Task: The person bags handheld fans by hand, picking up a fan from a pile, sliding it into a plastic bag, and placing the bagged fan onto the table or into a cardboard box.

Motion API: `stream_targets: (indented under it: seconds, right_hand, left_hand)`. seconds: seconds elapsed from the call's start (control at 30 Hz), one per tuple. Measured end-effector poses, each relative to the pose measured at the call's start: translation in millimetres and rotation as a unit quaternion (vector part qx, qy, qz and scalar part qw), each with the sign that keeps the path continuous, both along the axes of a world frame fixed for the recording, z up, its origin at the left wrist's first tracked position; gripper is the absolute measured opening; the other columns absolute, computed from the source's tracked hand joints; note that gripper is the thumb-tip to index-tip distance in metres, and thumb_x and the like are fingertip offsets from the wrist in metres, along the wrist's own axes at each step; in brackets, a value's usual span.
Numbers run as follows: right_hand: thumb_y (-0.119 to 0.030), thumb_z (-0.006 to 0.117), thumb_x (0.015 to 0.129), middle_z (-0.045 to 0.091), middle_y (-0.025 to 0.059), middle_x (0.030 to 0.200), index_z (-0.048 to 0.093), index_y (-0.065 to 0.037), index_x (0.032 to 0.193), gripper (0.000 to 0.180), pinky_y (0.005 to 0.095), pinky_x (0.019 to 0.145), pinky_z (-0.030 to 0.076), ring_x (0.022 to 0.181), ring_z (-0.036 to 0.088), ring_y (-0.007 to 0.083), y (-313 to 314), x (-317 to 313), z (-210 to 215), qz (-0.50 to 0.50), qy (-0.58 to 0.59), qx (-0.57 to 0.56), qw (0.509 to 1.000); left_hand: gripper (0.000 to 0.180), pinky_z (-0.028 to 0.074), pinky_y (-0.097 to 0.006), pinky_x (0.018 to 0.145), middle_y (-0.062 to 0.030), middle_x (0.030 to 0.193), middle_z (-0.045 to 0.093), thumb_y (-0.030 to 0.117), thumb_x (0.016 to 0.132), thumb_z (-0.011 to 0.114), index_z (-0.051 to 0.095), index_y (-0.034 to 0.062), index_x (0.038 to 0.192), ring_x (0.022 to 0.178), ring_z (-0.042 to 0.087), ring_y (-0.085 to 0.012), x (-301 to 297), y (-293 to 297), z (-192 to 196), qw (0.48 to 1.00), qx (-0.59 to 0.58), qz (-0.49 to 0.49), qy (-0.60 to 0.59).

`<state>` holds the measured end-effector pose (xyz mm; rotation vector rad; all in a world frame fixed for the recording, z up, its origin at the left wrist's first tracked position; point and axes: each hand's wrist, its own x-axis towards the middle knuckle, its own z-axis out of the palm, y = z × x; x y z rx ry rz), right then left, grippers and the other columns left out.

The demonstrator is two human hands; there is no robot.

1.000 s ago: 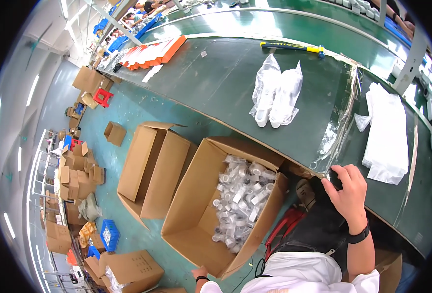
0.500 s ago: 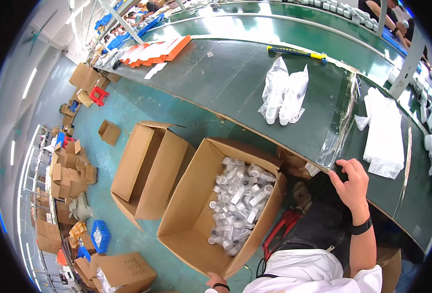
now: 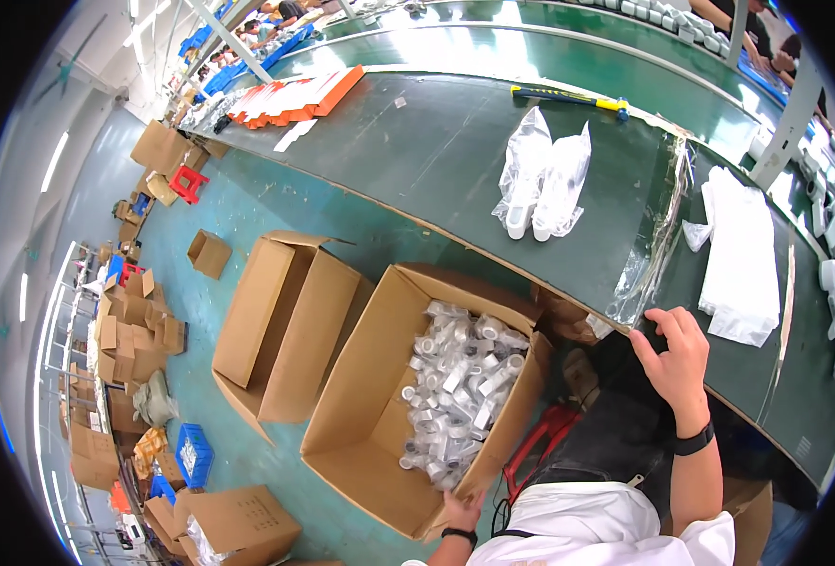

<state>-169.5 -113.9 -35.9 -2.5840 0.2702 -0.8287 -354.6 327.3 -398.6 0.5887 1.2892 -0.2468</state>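
My right hand (image 3: 678, 357) is at the near edge of the dark green table (image 3: 417, 141), thumb and fingers apart, holding nothing. Beside it lies a stack of clear plastic bags (image 3: 740, 259). Down at the near wall of a large open cardboard box (image 3: 356, 472), my left hand (image 3: 461, 514) has its fingers spread, their tips partly out of sight by the box's contents. Inside is a heap of bagged white cylindrical parts (image 3: 464, 387). Two more bagged white parts (image 3: 530, 184) lie side by side on the table.
A yellow-and-black hammer (image 3: 573, 99) lies at the table's far side. Orange-and-white pieces (image 3: 295, 99) are at the left end. A second cardboard box (image 3: 290, 330) stands left of the filled one. Beyond the table runs a green conveyor (image 3: 427, 47). A red stool (image 3: 188, 184) stands on the floor.
My left hand has moved up and right, from outside the box's near corner to its near wall beside the heaped parts. The right hand stays at the table edge.
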Motion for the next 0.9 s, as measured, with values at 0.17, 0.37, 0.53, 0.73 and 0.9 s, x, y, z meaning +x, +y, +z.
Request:
stream_targets:
  seconds: [0.17,0.37,0.53,0.73,0.9]
  right_hand:
    - [-0.011,0.077,0.069,0.050,0.0069,0.072,0.063,-0.005,0.091,0.026,0.0337,0.059,0.043,0.065,0.053,0.0230,-6.6,-3.2,-4.8,0.003,-0.003,0.019,1.000]
    - [-0.010,0.077,0.069,0.050,0.0070,0.073,0.063,-0.004,0.091,0.026,0.0338,0.059,0.043,0.065,0.052,0.0228,-7.5,-2.4,-3.7,0.007,0.002,0.013,1.000]
    - [-0.014,0.078,0.070,0.052,0.0059,0.073,0.063,-0.005,0.091,0.027,0.0340,0.059,0.045,0.067,0.055,0.0223,-8.4,-2.5,-4.1,0.006,0.010,0.004,1.000]
    - [-0.010,0.077,0.070,0.051,0.0073,0.074,0.063,-0.004,0.093,0.027,0.0344,0.059,0.044,0.066,0.053,0.0231,-7.7,-2.1,-4.5,0.015,-0.004,0.012,1.000]
    - [-0.010,0.077,0.070,0.052,0.0075,0.075,0.063,-0.004,0.093,0.028,0.0344,0.059,0.044,0.067,0.054,0.0233,-11.5,-2.8,-7.0,0.013,0.002,0.007,1.000]
  left_hand:
    - [0.041,0.051,-0.047,0.095,-0.0256,0.117,0.057,0.025,0.096,0.039,0.049,-0.0081,0.119,0.108,0.060,-0.0392,45.9,-32.8,11.9,0.998,0.031,0.058,0.016]
    - [0.035,0.051,-0.047,0.091,-0.0210,0.103,0.060,0.023,0.095,0.039,0.052,-0.0066,0.108,0.100,0.060,-0.0369,44.1,-27.4,-8.2,0.994,0.033,0.093,-0.050]
    - [0.031,0.054,-0.045,0.088,-0.0195,0.099,0.061,0.019,0.092,0.039,0.055,-0.0065,0.101,0.094,0.062,-0.0362,49.1,-20.2,-13.5,0.993,0.061,0.078,-0.058]
    - [0.035,0.058,-0.042,0.081,-0.0227,0.099,0.062,0.020,0.095,0.036,0.054,-0.0087,0.104,0.093,0.064,-0.0359,43.9,-21.4,-1.7,0.996,0.071,0.042,-0.019]
    - [0.054,0.052,-0.051,0.087,-0.0209,0.098,0.062,0.045,0.094,0.040,0.053,-0.0054,0.108,0.098,0.063,-0.0371,44.6,-37.0,53.0,0.986,0.047,-0.117,0.105]
